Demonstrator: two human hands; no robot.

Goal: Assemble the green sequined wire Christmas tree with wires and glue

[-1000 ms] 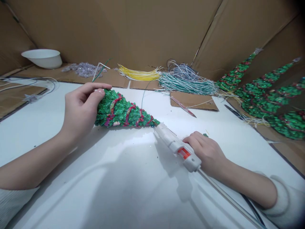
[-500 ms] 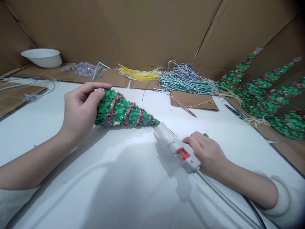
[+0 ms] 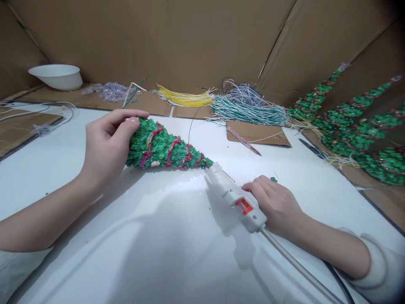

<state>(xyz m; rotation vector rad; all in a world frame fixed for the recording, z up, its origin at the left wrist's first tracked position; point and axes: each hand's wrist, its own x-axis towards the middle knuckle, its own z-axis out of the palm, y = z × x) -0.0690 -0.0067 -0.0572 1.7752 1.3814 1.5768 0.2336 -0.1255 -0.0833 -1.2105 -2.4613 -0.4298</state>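
My left hand point(image 3: 107, 143) is closed round the wide base of a small green Christmas tree ornament point(image 3: 167, 147) with glitter and red garland bands. The tree lies tilted on its side over the white table, its tip toward the right. In my right hand point(image 3: 275, 202) is a white hot glue gun point(image 3: 236, 196) with an orange window. Its nozzle end meets the tree's tip; whether glue is coming out cannot be made out. A cord point(image 3: 297, 261) trails from the gun's rear toward the lower right. My right fingers are partly hidden behind the gun.
Bundles of yellow wires point(image 3: 186, 96) and green-white wires point(image 3: 249, 110) lie at the back, near clear plastic pieces point(image 3: 112, 91) and a white scoop-like bowl point(image 3: 57, 77). A cardboard piece point(image 3: 268, 137) bears a pointed blade-like tool point(image 3: 245, 140). Several decorated trees point(image 3: 351, 122) stand at right.
Almost nothing differs. Both hands, the tree and the glue gun keep their places, with only a very slight shift of the view.
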